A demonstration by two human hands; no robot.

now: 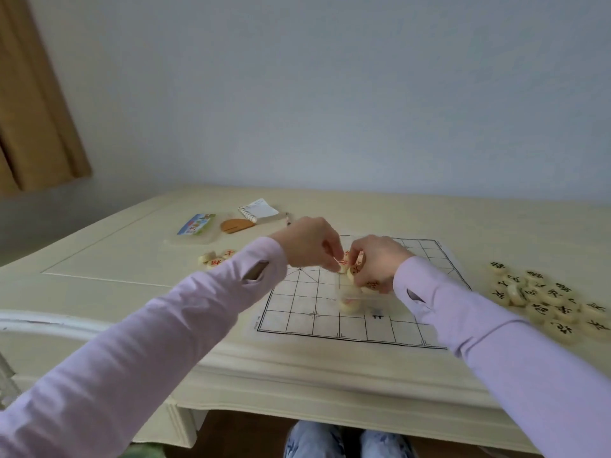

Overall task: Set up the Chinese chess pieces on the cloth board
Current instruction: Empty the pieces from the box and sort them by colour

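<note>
A white cloth board (297, 312) with a black grid lies on the cream table. On its middle stands a clear plastic box (367, 297) holding several cream pieces with red characters. My left hand (307, 242) pinches a red-marked piece (343, 263) above the box. My right hand (377, 259) grips red-marked pieces (356, 266) at the box's top. A pile of several black-marked pieces (545, 300) lies right of the board. Three red-marked pieces (216, 258) lie left of it.
Behind the board on the left lie a clear box lid with a colourful label (195, 228), an orange-brown half-round object (236, 224) and a spiral notepad (259, 211). The table's front edge (297, 365) runs close to me. A tan curtain (33, 100) hangs at the far left.
</note>
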